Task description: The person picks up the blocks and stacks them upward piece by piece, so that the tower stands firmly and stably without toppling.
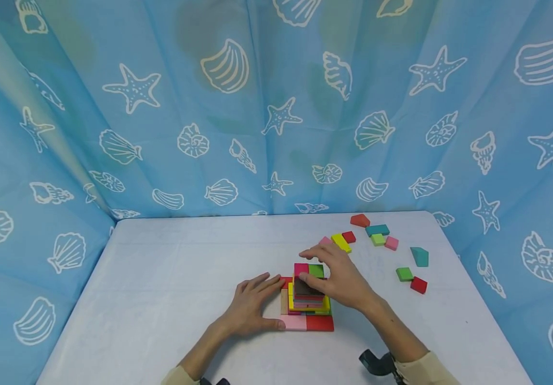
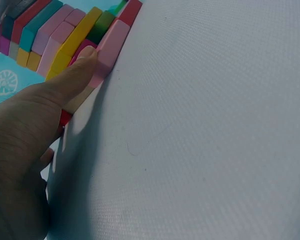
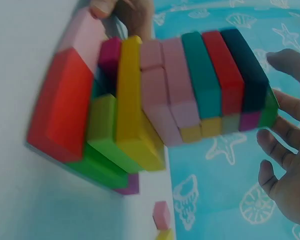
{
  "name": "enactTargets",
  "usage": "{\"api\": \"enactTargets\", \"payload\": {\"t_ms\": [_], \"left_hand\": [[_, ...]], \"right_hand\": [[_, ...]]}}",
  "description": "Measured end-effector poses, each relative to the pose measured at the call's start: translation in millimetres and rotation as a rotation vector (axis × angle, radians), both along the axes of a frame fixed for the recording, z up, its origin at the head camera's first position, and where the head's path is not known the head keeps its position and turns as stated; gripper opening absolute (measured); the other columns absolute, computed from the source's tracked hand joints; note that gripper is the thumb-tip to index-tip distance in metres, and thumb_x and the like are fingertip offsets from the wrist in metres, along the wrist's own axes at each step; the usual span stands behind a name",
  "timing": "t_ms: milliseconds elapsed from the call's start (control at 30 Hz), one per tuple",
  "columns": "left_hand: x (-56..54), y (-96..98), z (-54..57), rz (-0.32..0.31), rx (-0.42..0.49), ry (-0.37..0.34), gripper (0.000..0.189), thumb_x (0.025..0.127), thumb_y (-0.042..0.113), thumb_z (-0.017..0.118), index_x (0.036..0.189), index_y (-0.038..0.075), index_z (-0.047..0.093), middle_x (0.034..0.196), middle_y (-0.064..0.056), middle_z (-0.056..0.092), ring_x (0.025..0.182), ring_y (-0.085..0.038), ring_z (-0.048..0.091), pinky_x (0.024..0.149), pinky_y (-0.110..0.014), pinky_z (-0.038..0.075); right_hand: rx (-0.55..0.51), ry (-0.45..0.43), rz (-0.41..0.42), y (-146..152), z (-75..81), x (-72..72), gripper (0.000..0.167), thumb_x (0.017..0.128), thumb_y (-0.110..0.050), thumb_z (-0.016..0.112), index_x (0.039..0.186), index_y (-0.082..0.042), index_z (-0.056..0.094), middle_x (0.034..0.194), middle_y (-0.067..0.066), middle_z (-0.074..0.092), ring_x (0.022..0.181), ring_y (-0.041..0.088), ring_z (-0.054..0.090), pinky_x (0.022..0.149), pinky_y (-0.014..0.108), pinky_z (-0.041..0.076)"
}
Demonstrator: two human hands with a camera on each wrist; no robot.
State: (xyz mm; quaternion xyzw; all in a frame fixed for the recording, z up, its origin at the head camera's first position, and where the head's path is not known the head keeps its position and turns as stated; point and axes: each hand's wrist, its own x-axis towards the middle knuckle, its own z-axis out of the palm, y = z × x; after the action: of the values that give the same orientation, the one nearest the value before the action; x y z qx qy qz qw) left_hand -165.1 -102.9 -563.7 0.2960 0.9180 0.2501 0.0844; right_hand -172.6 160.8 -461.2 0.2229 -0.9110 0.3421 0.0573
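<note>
A stepped tower of colored wooden blocks stands on the table, layer on layer, with a dark block [image 3: 244,70] on top at the front. Behind it, at the same level, sit a magenta block [image 1: 301,268] and a green block [image 1: 316,270]. Lower down are a yellow block [image 3: 128,92] and a base with pink [image 1: 294,323] and red [image 1: 320,323] blocks. My left hand [image 1: 252,310] rests along the base's left side, thumb against the pink block, fingers stretched toward the back corner. Over the tower's top, my right hand [image 1: 341,275] is spread, its thumb overlapping the dark block in the head view.
Loose blocks lie to the back right: an orange-red one [image 1: 360,220], a yellow one [image 1: 341,243], a teal one [image 1: 420,256], a green one [image 1: 404,274], a red one [image 1: 419,285] and several others. A shell-patterned blue curtain [image 1: 267,160] surrounds the white table [image 1: 170,267].
</note>
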Motion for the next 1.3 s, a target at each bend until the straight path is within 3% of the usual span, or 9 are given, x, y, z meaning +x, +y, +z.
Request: {"api": "enactTargets", "payload": {"t_ms": [200, 367, 567, 767, 1100, 1300], "left_hand": [[-1.1, -0.3, 0.7, 0.003, -0.002, 0.003, 0.099, 0.076, 0.070, 0.071, 0.159, 0.031, 0.032, 0.163, 0.006, 0.032, 0.152, -0.027, 0.020, 0.115, -0.062, 0.022], [-1.5, -1.4, -0.1, -0.003, 0.000, 0.007, 0.099, 0.076, 0.070, 0.071, 0.158, 0.030, 0.033, 0.163, 0.006, 0.033, 0.152, -0.027, 0.020, 0.115, -0.062, 0.023], [-1.1, -2.0, -3.1, 0.000, -0.001, -0.003, 0.098, 0.076, 0.071, 0.070, 0.158, 0.031, 0.033, 0.163, 0.007, 0.033, 0.152, -0.026, 0.020, 0.115, -0.061, 0.022], [-0.5, -1.4, -3.5, 0.002, 0.008, -0.002, 0.098, 0.076, 0.069, 0.071, 0.158, 0.031, 0.033, 0.163, 0.007, 0.033, 0.152, -0.026, 0.020, 0.115, -0.062, 0.022], [0.6, 0.0, -0.6, 0.001, 0.016, -0.021, 0.098, 0.077, 0.067, 0.073, 0.159, 0.030, 0.032, 0.163, 0.006, 0.032, 0.153, -0.027, 0.019, 0.115, -0.062, 0.021], [0.0, -0.2, -1.6, -0.001, 0.019, -0.014, 0.098, 0.077, 0.068, 0.072, 0.158, 0.030, 0.033, 0.163, 0.006, 0.032, 0.153, -0.027, 0.019, 0.115, -0.063, 0.021]], "right_hand": [[-0.087, -0.025, -0.090, 17, 1.0, -17.8, 0.041, 0.090, -0.036, 0.075, 0.127, -0.021, 0.067, 0.114, -0.004, 0.064, 0.101, 0.019, 0.059, 0.080, 0.038, 0.054], [-0.072, -0.046, -0.158, 38, -23.3, -43.1, 0.036, 0.094, -0.035, 0.072, 0.125, -0.018, 0.068, 0.112, -0.001, 0.066, 0.099, 0.019, 0.060, 0.079, 0.035, 0.056], [0.006, -0.125, -0.208, 54, -56.4, -69.4, 0.039, 0.092, -0.026, 0.074, 0.128, -0.012, 0.066, 0.120, 0.008, 0.066, 0.109, 0.028, 0.061, 0.090, 0.045, 0.056], [0.105, -0.191, -0.236, 56, -72.7, -89.3, 0.047, 0.091, -0.029, 0.075, 0.133, -0.013, 0.063, 0.132, 0.010, 0.063, 0.127, 0.033, 0.055, 0.101, 0.052, 0.050], [0.252, -0.194, -0.256, 47, -77.7, -100.4, 0.048, 0.088, -0.029, 0.078, 0.131, -0.012, 0.064, 0.125, 0.010, 0.064, 0.119, 0.031, 0.058, 0.098, 0.052, 0.051], [0.276, -0.179, -0.266, 44, -79.7, -100.6, 0.049, 0.086, -0.029, 0.079, 0.130, -0.012, 0.064, 0.120, 0.010, 0.064, 0.112, 0.029, 0.059, 0.092, 0.049, 0.054]]}}
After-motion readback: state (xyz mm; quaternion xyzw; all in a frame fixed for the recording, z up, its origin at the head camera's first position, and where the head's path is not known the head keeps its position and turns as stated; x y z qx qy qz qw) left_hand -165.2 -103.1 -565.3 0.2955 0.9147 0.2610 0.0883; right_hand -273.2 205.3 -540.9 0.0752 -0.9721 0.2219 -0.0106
